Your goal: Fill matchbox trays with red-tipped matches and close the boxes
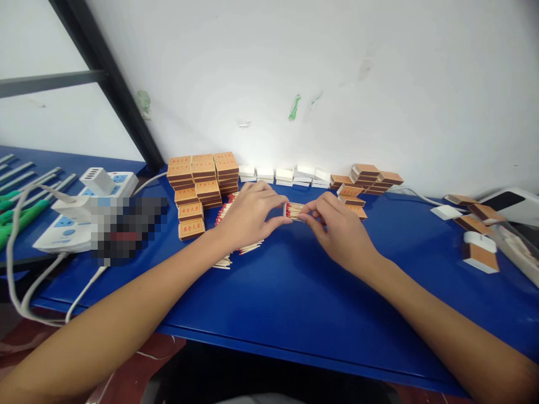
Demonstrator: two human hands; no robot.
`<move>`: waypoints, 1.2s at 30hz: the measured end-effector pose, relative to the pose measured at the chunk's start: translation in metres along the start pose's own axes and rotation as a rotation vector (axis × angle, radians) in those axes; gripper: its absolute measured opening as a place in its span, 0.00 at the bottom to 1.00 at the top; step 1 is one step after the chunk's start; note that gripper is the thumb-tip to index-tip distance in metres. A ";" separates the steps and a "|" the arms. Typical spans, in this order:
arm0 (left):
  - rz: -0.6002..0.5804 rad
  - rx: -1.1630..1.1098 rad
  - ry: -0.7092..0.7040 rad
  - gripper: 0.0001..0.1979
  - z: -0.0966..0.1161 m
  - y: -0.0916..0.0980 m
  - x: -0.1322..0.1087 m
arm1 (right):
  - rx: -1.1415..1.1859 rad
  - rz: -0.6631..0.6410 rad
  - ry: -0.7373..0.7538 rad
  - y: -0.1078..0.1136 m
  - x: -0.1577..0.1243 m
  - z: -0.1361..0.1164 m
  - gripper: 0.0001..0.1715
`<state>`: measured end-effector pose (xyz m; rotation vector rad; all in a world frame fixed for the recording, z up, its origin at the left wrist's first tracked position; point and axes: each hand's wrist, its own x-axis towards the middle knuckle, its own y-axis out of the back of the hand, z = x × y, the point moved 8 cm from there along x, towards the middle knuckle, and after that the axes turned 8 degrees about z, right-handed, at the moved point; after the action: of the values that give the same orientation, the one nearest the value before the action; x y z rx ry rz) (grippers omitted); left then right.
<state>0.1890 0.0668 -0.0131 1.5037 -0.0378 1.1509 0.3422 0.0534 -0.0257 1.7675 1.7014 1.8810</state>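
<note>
Between my hands, above the blue table, is a small white matchbox tray with red-tipped matches lying in it. My left hand pinches the tray's left end between thumb and fingers. At the right end, my right hand is closed, its thumb and fingertips on the tray and the match ends. A pile of loose matches lies on the table, partly hidden behind my left hand and forearm.
Stacked orange matchboxes stand at the back left, more matchbox sleeves at the back right. White trays line the wall. A power strip with cables sits left. Several boxes lie far right.
</note>
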 end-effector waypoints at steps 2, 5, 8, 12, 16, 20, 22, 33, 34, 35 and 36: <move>-0.001 -0.009 0.004 0.16 0.000 0.000 0.000 | 0.008 -0.012 -0.008 -0.001 0.000 -0.002 0.09; -0.011 -0.022 0.015 0.16 0.000 -0.001 0.000 | 0.015 -0.004 -0.015 0.002 0.001 -0.004 0.10; -0.024 -0.035 0.018 0.16 0.001 -0.001 0.000 | 0.008 0.003 -0.021 0.003 0.002 -0.003 0.08; -0.031 -0.038 0.024 0.16 0.001 -0.001 0.001 | -0.002 -0.012 -0.010 0.004 0.002 -0.003 0.07; -0.030 -0.049 0.028 0.16 0.000 -0.002 0.000 | 0.024 -0.032 0.023 0.005 0.002 -0.004 0.08; -0.025 -0.051 0.043 0.16 -0.002 0.000 0.001 | 0.044 -0.009 0.036 0.010 0.004 -0.007 0.09; -0.030 -0.033 0.057 0.15 -0.003 0.001 0.002 | 0.056 0.014 0.037 0.012 0.004 -0.013 0.09; 0.017 0.062 0.111 0.13 -0.019 0.005 0.003 | 0.169 -0.318 0.287 -0.047 -0.029 -0.077 0.17; 0.020 0.064 0.107 0.13 -0.018 0.005 0.003 | 0.160 -0.314 0.293 -0.048 -0.029 -0.078 0.17; 0.023 0.067 0.104 0.13 -0.018 0.006 0.003 | 0.152 -0.309 0.296 -0.049 -0.029 -0.078 0.17; 0.024 0.071 0.102 0.14 -0.017 0.006 0.002 | 0.145 -0.304 0.297 -0.049 -0.029 -0.078 0.17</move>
<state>0.1761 0.0797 -0.0102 1.5080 0.0549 1.2581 0.2662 0.0035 -0.0585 1.2195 2.1131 1.9990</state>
